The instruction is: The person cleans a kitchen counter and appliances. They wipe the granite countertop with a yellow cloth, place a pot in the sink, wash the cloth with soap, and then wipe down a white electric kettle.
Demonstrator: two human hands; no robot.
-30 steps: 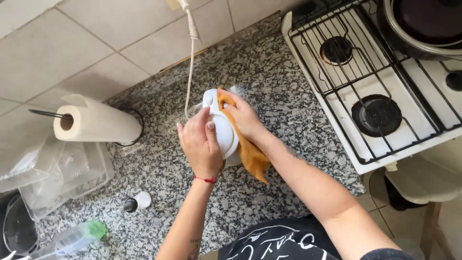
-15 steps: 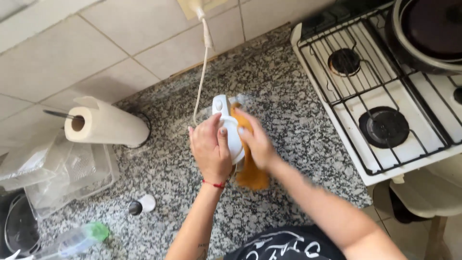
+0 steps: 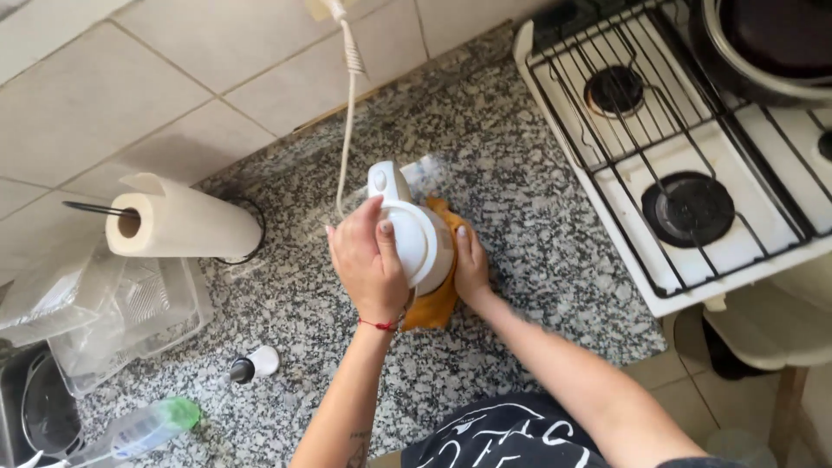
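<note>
White electric kettle [image 3: 416, 234] upright on the speckled granite worktop [image 3: 537, 208], near the tiled wall, between the paper towel roll [image 3: 186, 224] and the gas stove [image 3: 693, 165]; cord [image 3: 349, 104] up to a wall socket at the top edge. Left hand [image 3: 366, 264] clamped over the kettle's lid and near side, fingers curled round the body, thumb laid across the top: apparently a steadying grip, to hold the vessel fixed against sideways pressure. Red thread bracelet [image 3: 381, 325] at the left wrist. Right hand [image 3: 471, 270] flat against the kettle's right flank, fingers together and pressed onto an orange cloth [image 3: 433, 303] wrapped between palm and wall, with the loose end down on the worktop below; by the look of it, a wiping contact. Both forearms up from the lower edge, converging on the kettle, left wrist bent slightly inward, right wrist straight. Well apart at lower left: small white bottle with dark cap [image 3: 251, 366] on its side, clear spray bottle with green head [image 3: 139, 429], clear plastic containers [image 3: 121, 303]. Dark pan [image 3: 771, 43] on the stove's far burner.
</note>
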